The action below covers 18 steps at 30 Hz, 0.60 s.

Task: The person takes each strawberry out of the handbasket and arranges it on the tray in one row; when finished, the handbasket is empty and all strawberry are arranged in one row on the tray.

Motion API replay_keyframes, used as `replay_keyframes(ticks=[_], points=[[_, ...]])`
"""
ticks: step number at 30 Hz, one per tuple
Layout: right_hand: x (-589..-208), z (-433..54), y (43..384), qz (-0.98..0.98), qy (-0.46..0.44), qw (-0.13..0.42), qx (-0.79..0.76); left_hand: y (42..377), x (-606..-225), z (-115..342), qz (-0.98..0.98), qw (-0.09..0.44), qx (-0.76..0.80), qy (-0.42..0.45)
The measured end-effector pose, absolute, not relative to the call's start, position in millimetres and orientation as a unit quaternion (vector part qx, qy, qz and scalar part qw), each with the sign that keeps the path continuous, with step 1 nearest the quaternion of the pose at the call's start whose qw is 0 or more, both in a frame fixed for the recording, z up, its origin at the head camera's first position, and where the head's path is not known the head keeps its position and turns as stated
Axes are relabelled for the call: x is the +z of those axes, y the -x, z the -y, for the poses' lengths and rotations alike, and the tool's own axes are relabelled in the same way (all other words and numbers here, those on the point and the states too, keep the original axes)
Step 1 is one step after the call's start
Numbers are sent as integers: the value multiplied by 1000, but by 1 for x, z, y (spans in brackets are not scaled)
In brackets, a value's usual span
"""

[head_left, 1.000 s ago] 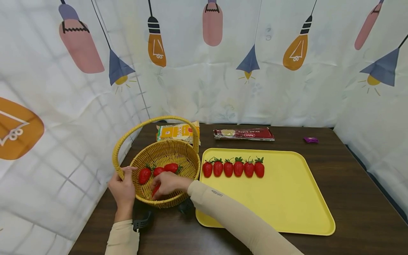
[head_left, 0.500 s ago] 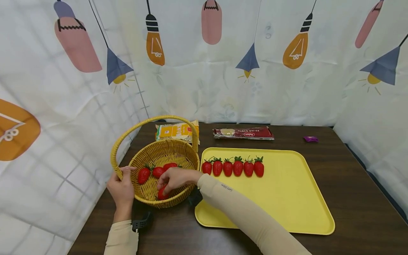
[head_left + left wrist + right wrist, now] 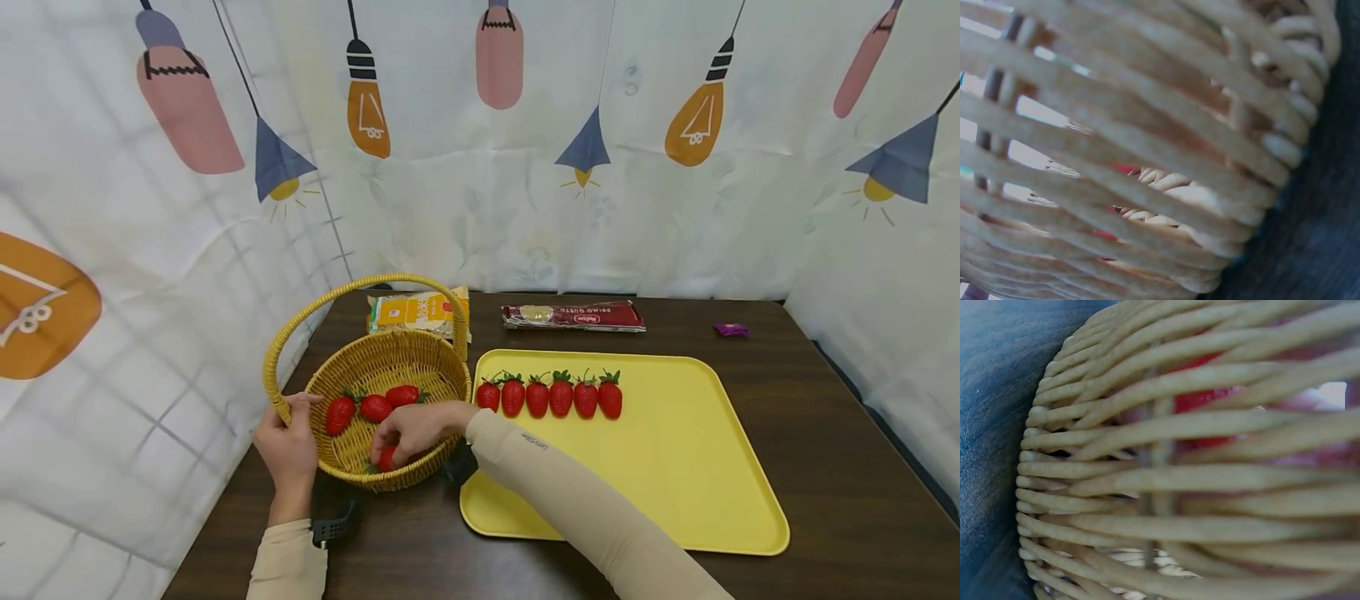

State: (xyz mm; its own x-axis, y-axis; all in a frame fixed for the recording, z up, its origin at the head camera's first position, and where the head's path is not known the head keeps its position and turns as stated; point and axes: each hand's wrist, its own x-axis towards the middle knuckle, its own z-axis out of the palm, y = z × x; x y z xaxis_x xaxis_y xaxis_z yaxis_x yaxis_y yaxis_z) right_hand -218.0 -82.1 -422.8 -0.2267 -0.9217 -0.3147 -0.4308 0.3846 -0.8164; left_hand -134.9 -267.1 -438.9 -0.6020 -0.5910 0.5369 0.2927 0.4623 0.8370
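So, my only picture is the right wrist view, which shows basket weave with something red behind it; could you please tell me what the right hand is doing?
Observer: In the head view, the right hand holds a strawberry inside the basket, close to the wall nearest the person.
Operator: Thank you; and where is the left hand, please?
Observer: The left hand grips the basket's left side, where the handle meets the rim.
Operator: Are any strawberries outside the basket?
Observer: Yes, a row of six strawberries lies on the yellow tray, toward its far left corner.
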Motion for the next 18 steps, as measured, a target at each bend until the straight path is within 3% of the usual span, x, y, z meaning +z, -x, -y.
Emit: replay_keyframes(ticks=[10, 18], points=[[-397, 48, 221, -750, 460, 329, -345, 135, -437, 266, 738, 439, -503, -99], [-390, 7, 222, -770, 370, 270, -444, 139, -446, 271, 741, 435, -500, -105]])
